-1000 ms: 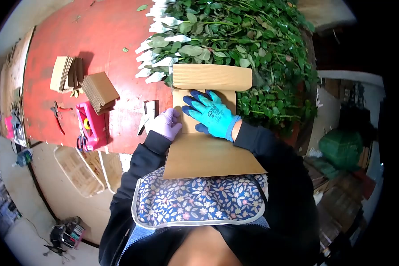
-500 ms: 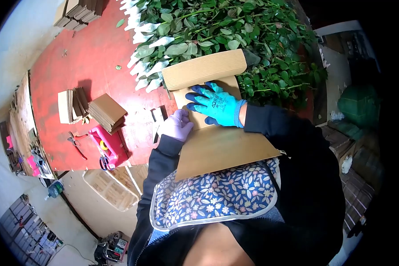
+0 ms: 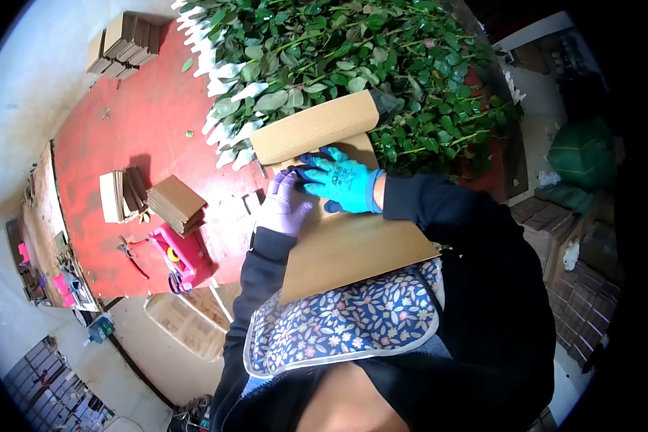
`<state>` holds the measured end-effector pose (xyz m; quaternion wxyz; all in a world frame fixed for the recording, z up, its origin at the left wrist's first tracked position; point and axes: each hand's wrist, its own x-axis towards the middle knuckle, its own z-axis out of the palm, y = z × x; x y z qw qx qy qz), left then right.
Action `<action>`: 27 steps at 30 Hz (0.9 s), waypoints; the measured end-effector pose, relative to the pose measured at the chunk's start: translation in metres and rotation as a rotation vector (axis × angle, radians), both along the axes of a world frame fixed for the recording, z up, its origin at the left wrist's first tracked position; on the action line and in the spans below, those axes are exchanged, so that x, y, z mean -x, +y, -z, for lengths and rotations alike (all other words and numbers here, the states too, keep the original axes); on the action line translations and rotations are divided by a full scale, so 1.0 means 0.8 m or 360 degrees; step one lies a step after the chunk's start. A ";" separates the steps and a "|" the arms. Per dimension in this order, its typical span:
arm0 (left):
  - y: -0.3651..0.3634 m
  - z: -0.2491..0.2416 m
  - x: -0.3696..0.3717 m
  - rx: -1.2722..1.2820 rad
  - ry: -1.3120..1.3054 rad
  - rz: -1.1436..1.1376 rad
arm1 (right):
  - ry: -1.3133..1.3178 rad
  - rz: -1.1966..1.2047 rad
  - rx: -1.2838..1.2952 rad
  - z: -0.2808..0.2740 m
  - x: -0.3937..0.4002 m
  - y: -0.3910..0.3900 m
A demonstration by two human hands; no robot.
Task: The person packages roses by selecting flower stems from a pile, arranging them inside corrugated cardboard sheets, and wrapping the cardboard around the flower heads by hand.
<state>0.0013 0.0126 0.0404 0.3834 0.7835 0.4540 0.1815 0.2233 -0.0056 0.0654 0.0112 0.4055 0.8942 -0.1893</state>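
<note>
My right hand [image 3: 342,180], in a blue glove with dark fingertips, lies with fingers apart on a brown cardboard sheet [image 3: 360,248]. Beside it my left hand [image 3: 282,207], in a thin purple glove, has its fingers stretched along the sheet's left edge, their tips close to the right glove's fingers. Just beyond both hands the ribbed cardboard [image 3: 317,128] lies rolled or folded over the sheet's far end. Whatever is inside it is hidden, though dark see-through material [image 3: 389,104] shows at its right end. The sheet's near part overlaps a floral apron [image 3: 338,320].
Many leafy green stems [image 3: 353,50] with white-wrapped ends [image 3: 227,72] cover the far side of the red table [image 3: 86,158]. On the left are small cardboard stacks [image 3: 176,201], a pink tool holder [image 3: 183,255] and red-handled pliers [image 3: 133,255]. More folded cardboard [image 3: 129,43] stands at the far left.
My left hand has moved forward along the sheet's edge, its fingers straightening toward the right glove. My right hand stays flat on the cardboard. The whole view has shifted slightly.
</note>
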 end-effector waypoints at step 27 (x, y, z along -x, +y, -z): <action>0.028 -0.034 -0.019 0.0018 0.0765 0.0391 | -0.0169 0.0027 -0.0111 -0.046 0.003 -0.078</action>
